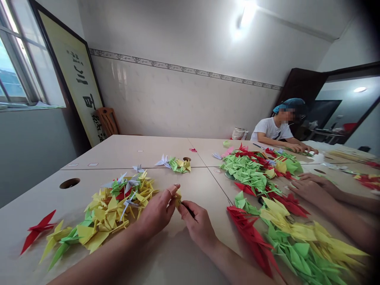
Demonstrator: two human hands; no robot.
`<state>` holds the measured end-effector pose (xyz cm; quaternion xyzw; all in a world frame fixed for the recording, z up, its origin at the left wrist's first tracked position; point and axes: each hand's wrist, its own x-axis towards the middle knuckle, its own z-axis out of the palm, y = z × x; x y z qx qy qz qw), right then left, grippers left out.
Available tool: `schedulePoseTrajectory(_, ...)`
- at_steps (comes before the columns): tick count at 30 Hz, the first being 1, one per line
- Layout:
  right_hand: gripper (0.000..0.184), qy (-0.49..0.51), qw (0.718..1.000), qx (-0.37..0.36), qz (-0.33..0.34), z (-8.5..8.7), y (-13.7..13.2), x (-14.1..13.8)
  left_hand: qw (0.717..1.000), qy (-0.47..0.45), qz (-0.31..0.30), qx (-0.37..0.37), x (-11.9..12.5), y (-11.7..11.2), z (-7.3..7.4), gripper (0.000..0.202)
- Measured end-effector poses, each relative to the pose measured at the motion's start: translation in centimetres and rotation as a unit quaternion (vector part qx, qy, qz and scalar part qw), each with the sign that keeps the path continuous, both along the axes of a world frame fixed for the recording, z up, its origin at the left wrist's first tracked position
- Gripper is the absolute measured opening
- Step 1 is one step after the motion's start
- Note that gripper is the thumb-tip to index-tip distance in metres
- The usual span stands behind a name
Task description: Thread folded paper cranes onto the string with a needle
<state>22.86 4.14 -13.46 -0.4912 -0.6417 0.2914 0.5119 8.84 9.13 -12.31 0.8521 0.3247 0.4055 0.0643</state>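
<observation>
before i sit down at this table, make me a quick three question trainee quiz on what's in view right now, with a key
1. Multiple choice: what lies closest to the camera wearer's left hand?
a) the mostly green pile of folded paper
b) the mostly yellow pile of folded paper
c) the brown wooden chair

2. True or false: the person in the white short-sleeved shirt wears a red cap.

3. Fill in: the small yellow paper piece is held between ____ and ____.

Key
1. b
2. False: that person wears a blue cap.
3. The left hand; the right hand.
</observation>
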Motion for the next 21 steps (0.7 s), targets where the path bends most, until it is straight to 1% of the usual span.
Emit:
schedulePoseTrajectory(4,0.033,0.005,1.000,-0.028,0.000,-0.4,0.4,0.1,0.997,0.043,0.005,0.068,0.0,0.1,0.1,0.027)
schedulePoseTrajectory(9,0.030,0.018,0.999,-0.043,-0.003,-0.5,0.6,0.1,0.992,0.084,0.008,0.096,0.0,0.2,0.0,0.027)
schedulePoseTrajectory(13,0.029,0.039,0.998,-0.050,0.004,-0.6,0.6,0.2,0.989,0.121,0.039,0.072,-0.3,0.5,0.1,0.029)
schedulePoseTrajectory(17,0.029,0.057,0.996,-0.065,0.007,-0.6,0.6,0.2,0.979,0.176,0.092,0.038,-1.3,1.4,1.3,0.025)
schedulePoseTrajectory(21,0.029,0.059,0.996,-0.068,0.003,-0.7,0.7,0.3,0.960,0.231,0.160,0.018,-2.9,2.7,2.3,0.020)
